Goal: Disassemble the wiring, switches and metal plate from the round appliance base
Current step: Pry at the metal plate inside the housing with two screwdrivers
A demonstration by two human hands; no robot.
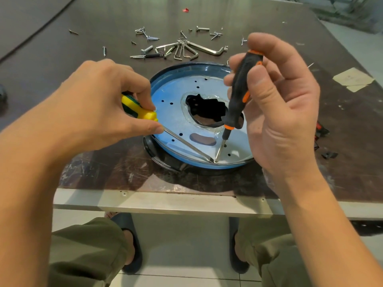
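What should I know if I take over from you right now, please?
Left hand grips the yellow screwdriver, shaft lying across the metal plate.
Right hand grips the black-and-orange screwdriver, nearly upright; both tips meet at the plate's near edge.
Plate still sits in the round base on the table; loose screws and hex keys lie behind it.
Left: probably pry the plate free, then whatever is under it.

Makeshift home workshop: scuffed worktable (103, 162), scattered screws (145, 35), hex keys (186, 49), tiled floor (186, 245).
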